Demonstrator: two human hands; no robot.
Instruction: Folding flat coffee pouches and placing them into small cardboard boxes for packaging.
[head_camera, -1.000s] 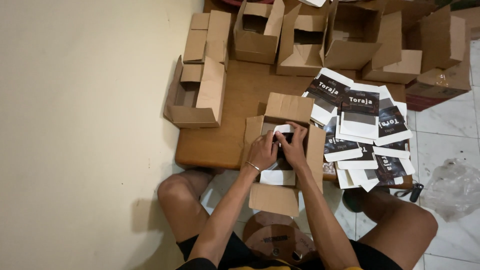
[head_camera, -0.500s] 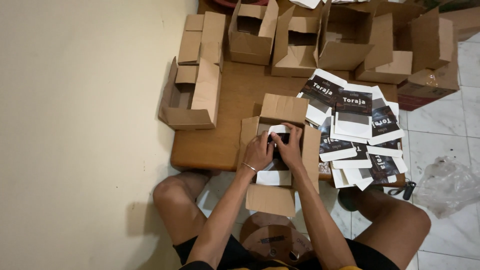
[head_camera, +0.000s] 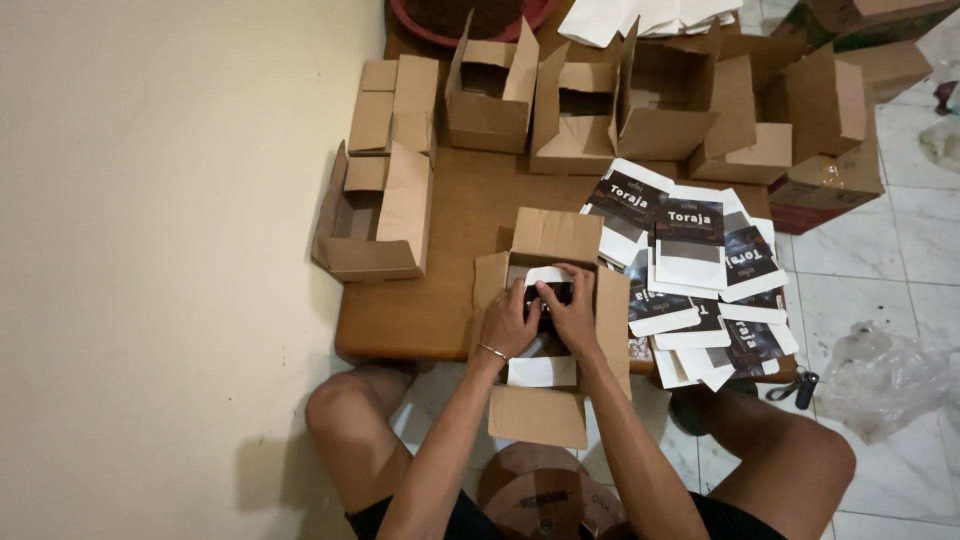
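A black-and-white pouch (head_camera: 553, 296) is clasped by the left hand (head_camera: 508, 323) and right hand (head_camera: 573, 318), pressed together, inside an open cardboard box (head_camera: 547, 238) at the table's (head_camera: 420, 310) near edge. More pouches (head_camera: 690, 270) are fanned toward its right edge; empty boxes (head_camera: 380, 215) are ranged along the left and far edges.

We see a small black-and-white packet (head_camera: 550, 290) lying flat inside an open brown cardboard box (head_camera: 545, 330). The box sits at the wooden table's near edge, all flaps spread.

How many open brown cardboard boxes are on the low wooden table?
7, though more may be cut off at the top right: one under both hands, two at left, four along the back.
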